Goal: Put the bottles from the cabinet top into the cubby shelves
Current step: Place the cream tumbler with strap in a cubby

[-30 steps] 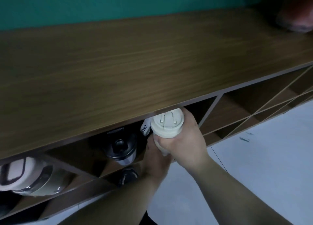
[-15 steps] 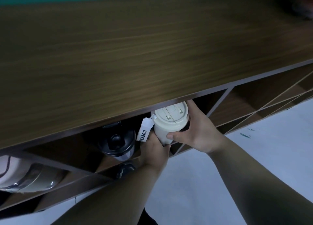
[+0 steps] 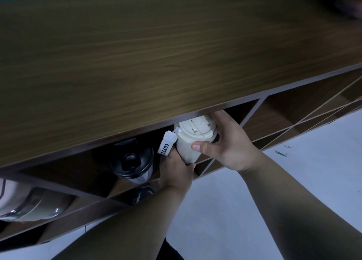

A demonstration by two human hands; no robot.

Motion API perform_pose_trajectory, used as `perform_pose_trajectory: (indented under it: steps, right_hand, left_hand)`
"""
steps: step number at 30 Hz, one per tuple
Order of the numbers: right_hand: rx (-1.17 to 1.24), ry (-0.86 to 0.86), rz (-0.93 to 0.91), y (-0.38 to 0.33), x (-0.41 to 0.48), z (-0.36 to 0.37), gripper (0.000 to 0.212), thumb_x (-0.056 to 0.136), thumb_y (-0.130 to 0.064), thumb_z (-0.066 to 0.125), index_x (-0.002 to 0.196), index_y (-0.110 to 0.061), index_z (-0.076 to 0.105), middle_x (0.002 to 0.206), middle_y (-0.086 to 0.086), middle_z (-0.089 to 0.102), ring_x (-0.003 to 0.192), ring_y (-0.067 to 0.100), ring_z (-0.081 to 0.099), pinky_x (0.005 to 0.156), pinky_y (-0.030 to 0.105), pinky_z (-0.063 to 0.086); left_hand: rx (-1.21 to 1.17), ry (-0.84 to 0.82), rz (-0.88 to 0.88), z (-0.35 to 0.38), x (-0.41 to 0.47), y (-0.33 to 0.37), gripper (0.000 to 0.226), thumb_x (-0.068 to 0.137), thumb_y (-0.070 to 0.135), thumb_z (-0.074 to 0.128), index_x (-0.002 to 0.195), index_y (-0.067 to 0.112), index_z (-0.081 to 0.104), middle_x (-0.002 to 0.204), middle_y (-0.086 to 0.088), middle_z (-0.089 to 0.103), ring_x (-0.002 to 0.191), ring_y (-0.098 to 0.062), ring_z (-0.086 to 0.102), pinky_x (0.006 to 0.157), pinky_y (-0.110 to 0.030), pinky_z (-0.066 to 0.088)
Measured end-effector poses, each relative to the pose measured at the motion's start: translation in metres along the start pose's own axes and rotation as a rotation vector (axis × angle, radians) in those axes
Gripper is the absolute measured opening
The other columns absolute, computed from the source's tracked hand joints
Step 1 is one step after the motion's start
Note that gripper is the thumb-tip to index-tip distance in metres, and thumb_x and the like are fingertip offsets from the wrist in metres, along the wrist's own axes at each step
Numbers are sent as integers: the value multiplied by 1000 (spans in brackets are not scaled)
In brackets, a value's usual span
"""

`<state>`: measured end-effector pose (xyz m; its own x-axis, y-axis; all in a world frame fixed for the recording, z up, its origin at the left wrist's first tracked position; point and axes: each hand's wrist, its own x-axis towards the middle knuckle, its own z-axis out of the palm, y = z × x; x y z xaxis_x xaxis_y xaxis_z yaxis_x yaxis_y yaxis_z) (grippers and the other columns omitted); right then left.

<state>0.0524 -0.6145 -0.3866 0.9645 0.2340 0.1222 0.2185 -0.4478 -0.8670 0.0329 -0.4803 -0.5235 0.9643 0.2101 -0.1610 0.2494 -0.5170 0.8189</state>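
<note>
A cream coffee cup bottle (image 3: 193, 138) with a flip lid and a white tag reading COFFEE sits at the mouth of a cubby just under the wooden cabinet top (image 3: 156, 63). My left hand (image 3: 175, 171) holds its base from below. My right hand (image 3: 229, 146) wraps its side, thumb across the front. A black-lidded shaker bottle (image 3: 132, 164) lies in the cubby to the left. A large clear and white bottle (image 3: 25, 203) lies in the far-left cubby.
Diagonal dividers form open cubbies (image 3: 284, 118) to the right. A dark object (image 3: 142, 194) sits in a lower cubby. A reddish object (image 3: 352, 3) rests on the cabinet top's far right corner. Pale floor (image 3: 293, 181) lies below.
The cream cup has tilted and moved slightly right and deeper under the cabinet edge. My right hand shifted from over the cup to its right side; the view moved down a little.
</note>
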Motion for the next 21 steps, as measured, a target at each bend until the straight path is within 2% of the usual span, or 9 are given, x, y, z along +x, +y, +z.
perform_pose_trajectory:
  steps: [4, 7, 11, 17, 21]
  right_hand:
    - [18, 21, 35, 7, -1, 2, 70, 65, -31, 85, 129, -25, 57, 129, 6, 62, 124, 20, 60, 103, 52, 49]
    - [14, 44, 33, 8, -3, 5, 65, 65, -31, 87, 123, -29, 58, 126, 3, 62, 121, 18, 61, 101, 50, 50]
    - [28, 50, 25, 8, -4, 7, 73, 67, -32, 86, 132, -21, 54, 132, 6, 62, 126, 21, 58, 104, 52, 48]
    - [122, 33, 3, 3, -13, 4, 87, 69, -10, 85, 144, -21, 43, 144, -2, 56, 137, 13, 51, 115, 41, 41]
    - [144, 95, 5, 1, -14, 6, 83, 71, -19, 87, 143, -23, 45, 144, -1, 56, 138, 16, 51, 113, 44, 43]
  left_hand:
    - [-12, -20, 21, -2, 2, -3, 91, 72, 14, 90, 153, 21, 49, 146, -5, 63, 138, -29, 55, 114, -46, 50]
    - [-30, -24, 48, -2, 4, -6, 81, 70, 15, 86, 145, 26, 57, 138, 1, 69, 132, -24, 63, 108, -46, 56]
    - [-42, -10, 65, -1, 5, -7, 82, 70, 10, 90, 145, 22, 58, 138, 0, 70, 132, -24, 63, 108, -46, 56]
    - [-76, -50, 66, -4, 2, -9, 101, 67, 13, 96, 153, 25, 46, 147, -1, 63, 140, -23, 57, 115, -46, 51]
    - [-84, -56, 85, -4, 3, -10, 96, 65, 23, 97, 148, 32, 49, 139, 3, 67, 133, -19, 61, 111, -47, 54]
